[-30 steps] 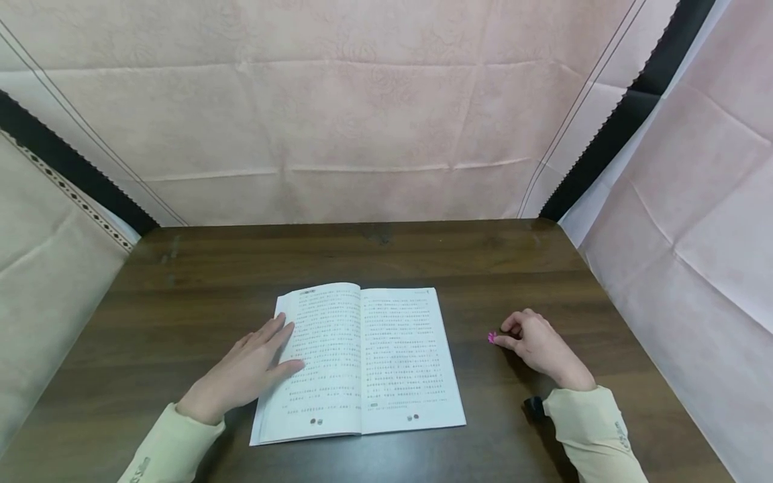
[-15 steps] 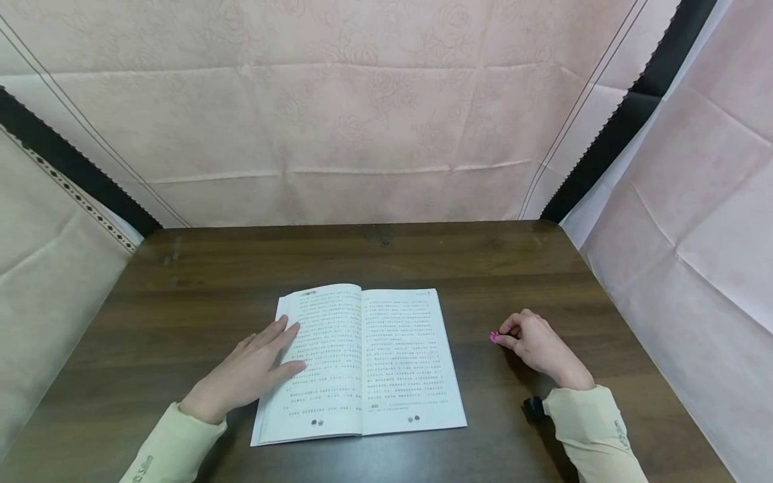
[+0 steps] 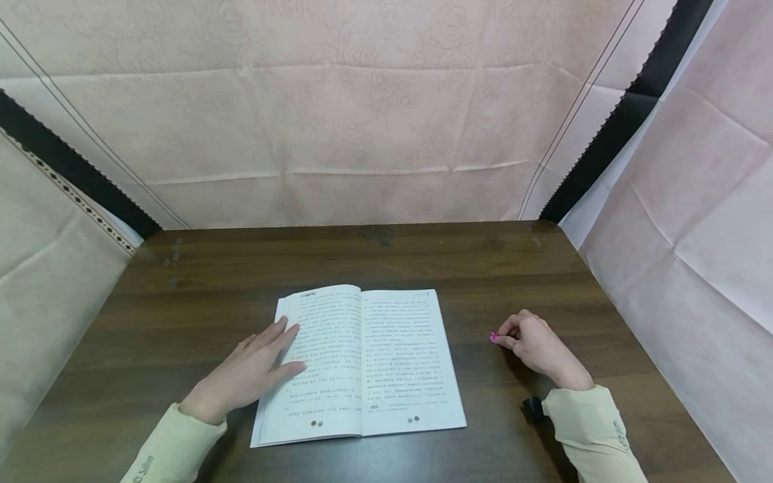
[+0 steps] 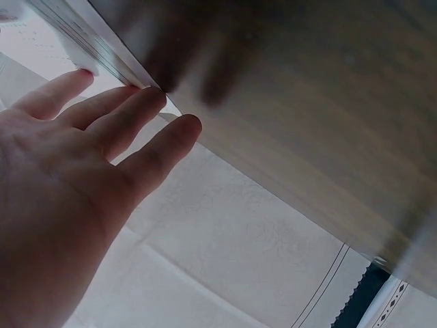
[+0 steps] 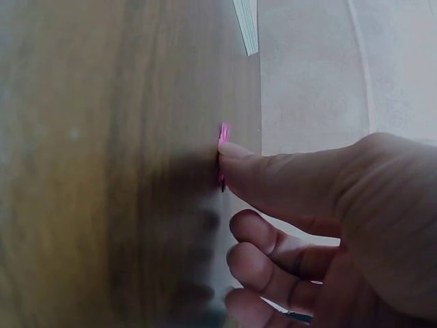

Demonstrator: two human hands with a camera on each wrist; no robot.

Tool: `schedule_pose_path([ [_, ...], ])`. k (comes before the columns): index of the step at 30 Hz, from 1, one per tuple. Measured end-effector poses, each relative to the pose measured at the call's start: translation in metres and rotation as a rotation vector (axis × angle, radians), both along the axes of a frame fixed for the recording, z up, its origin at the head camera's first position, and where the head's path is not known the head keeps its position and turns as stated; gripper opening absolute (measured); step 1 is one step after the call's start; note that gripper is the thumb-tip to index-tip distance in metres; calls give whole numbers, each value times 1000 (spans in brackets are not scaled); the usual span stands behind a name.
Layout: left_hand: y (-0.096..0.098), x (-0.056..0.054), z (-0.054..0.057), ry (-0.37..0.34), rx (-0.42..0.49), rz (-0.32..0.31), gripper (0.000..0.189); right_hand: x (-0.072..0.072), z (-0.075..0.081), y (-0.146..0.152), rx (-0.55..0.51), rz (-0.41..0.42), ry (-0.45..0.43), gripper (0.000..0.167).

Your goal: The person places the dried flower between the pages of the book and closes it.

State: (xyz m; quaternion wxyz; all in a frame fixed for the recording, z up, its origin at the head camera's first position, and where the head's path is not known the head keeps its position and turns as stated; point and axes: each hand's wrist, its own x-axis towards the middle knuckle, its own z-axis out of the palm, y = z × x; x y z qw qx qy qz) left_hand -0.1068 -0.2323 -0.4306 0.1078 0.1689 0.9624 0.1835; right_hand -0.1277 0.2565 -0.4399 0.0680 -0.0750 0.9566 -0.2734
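An open book [image 3: 410, 362] with printed pages lies flat on the brown wooden table. My left hand [image 3: 241, 376] rests on the left page's outer edge with fingers spread and the thumb on the text. In the left wrist view, the fingertips of that hand [image 4: 75, 178] reach the book's page edges. Off to the right of the book, my right hand [image 3: 540, 345] pinches a small bright pink piece [image 3: 493, 337] with a jagged outline, low over the table. The right wrist view shows the thumb across the pink piece [image 5: 224, 130], covering its middle; the other fingers are curled below.
The wooden table [image 3: 374, 258] runs back to a pale patterned cloth [image 3: 362, 134]. More cloth [image 3: 694, 201] borders the right side, and another sheet [image 3: 54, 268] the left. A small black object [image 3: 534, 408] sits at the right sleeve's cuff.
The left hand's fingers have slid slightly farther onto the left page. The right hand and the pink piece stay almost where they were.
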Motion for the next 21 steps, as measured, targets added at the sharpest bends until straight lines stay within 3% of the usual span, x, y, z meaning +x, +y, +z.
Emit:
schedule_pose_path([
  [21,1,1,-1,9,6,-2,80,-2,1,-1,10,-23,-59,6],
])
